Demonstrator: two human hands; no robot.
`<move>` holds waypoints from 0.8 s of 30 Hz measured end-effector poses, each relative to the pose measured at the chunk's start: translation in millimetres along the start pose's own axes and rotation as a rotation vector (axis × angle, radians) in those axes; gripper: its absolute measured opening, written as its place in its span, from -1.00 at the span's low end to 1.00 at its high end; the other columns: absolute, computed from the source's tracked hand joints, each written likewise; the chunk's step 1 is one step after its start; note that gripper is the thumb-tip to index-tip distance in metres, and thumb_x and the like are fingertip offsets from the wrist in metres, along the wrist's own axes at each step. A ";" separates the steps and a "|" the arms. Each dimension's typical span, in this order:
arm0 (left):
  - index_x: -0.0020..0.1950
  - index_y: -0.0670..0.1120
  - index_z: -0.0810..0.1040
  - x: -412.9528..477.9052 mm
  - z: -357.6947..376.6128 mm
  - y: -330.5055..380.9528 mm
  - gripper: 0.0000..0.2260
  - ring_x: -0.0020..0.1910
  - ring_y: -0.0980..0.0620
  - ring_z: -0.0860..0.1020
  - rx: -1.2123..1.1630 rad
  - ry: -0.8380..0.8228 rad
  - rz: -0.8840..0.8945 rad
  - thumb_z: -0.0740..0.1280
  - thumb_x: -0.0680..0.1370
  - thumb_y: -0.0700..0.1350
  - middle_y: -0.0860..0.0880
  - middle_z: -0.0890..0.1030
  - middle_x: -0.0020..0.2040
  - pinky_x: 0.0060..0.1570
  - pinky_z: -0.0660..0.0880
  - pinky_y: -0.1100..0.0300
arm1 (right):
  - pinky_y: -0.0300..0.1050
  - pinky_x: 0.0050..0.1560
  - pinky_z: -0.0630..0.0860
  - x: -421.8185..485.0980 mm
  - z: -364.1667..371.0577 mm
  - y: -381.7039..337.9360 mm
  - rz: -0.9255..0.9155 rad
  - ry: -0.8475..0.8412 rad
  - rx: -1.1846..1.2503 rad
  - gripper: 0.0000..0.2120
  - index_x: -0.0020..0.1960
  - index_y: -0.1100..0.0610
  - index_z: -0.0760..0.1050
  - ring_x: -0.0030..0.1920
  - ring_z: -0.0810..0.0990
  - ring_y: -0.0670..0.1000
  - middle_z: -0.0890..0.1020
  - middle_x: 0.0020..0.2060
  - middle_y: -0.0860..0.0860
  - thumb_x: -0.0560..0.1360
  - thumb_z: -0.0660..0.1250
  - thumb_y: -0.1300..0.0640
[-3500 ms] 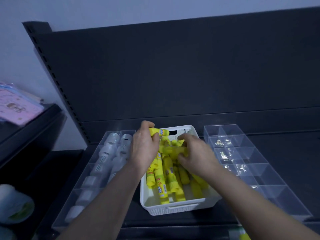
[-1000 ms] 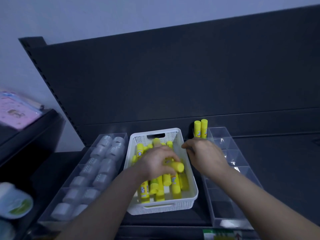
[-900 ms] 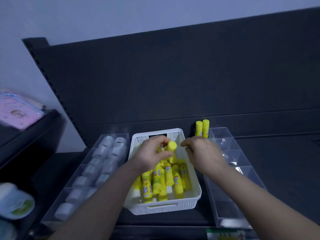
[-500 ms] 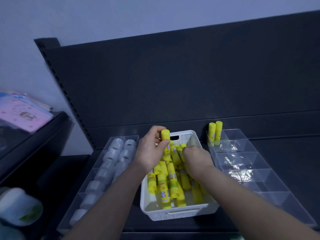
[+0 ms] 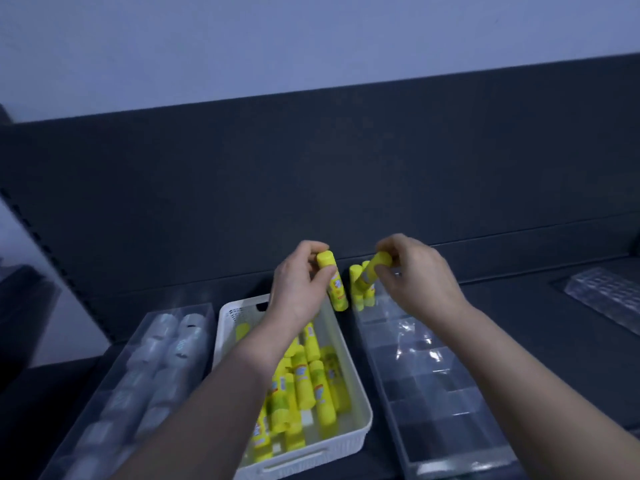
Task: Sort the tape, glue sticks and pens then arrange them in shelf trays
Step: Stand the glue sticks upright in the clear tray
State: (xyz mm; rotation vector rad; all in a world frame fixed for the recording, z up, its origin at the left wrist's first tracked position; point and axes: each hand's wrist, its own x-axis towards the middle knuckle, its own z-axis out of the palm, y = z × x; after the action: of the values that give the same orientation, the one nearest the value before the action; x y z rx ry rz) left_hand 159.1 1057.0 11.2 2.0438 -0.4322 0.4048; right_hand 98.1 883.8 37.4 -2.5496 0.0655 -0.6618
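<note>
Right of the tape tray (image 5: pixel 149 368), the left hand (image 5: pixel 298 296) pinches a yellow glue stick (image 5: pixel 335 285) upright by the far corner of the white basket (image 5: pixel 362 424), and the right hand (image 5: pixel 419 289) pinches a second glue stick (image 5: pixel 377 265), tilted, over the clear tray (image 5: pixel 450 410).

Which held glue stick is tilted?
The glue stick in the right hand, slanting over the pair standing in the divided tray; the stick in the left hand hangs nearly upright.

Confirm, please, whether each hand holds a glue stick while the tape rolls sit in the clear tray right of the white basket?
Not quite: the head view shows the tape rolls in the clear tray left of the white basket. Otherwise right: the left hand holds one glue stick, the right hand another.
</note>
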 end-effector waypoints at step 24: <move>0.23 0.05 0.52 47.8 143.2 1.4 -0.73 0.15 0.00 0.40 0.676 -0.118 0.053 0.33 0.53 0.00 0.09 0.60 0.09 0.10 0.39 0.10 | -0.06 -0.02 0.50 64.1 2.8 118.2 -0.104 -0.107 0.010 -0.70 0.25 0.01 0.50 0.10 0.55 0.06 0.53 0.11 -0.06 0.52 0.28 0.13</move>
State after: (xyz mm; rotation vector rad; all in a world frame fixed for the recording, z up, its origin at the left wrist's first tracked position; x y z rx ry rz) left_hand 215.9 924.7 -33.9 2.7260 -0.4618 0.5122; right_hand 164.9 771.2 6.8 -2.5880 -0.1070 -0.5611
